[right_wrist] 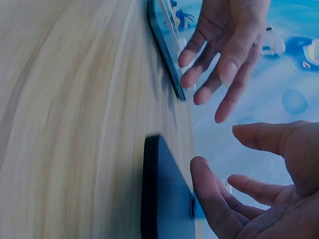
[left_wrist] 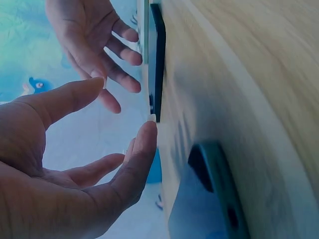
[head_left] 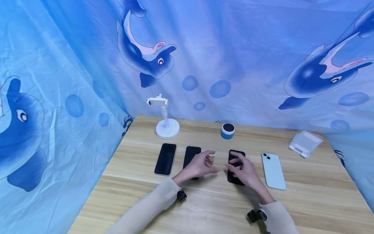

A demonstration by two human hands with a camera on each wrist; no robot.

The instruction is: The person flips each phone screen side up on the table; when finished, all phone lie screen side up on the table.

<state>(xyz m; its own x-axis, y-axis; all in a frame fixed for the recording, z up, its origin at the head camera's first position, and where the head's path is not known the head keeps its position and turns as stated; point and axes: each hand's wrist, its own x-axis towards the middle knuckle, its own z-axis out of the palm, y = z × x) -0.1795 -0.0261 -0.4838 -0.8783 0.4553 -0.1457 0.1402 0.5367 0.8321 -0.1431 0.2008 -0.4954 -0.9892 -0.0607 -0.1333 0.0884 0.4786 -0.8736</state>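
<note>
My left hand point(head_left: 201, 165) hovers over the right side of a dark phone point(head_left: 191, 152), fingers loosely bent and holding nothing. Above another dark phone point(head_left: 232, 177) is my right hand point(head_left: 244, 169), thumb and fingers apart with nothing between them. Both phones lie flat on the wooden table. In the left wrist view, my left hand point(left_wrist: 84, 164) shows a wide gap between thumb and fingers, off the table. The right wrist view shows my right hand point(right_wrist: 269, 179) likewise raised beside a phone point(right_wrist: 172, 199).
A black-screened phone point(head_left: 165, 159) lies at the left, a pale blue phone point(head_left: 274, 171) at the right. Behind stand a white phone stand point(head_left: 168, 128), a small blue cylinder point(head_left: 227, 131) and a folded white holder point(head_left: 305, 143). A dolphin-print curtain surrounds the table point(head_left: 204, 211).
</note>
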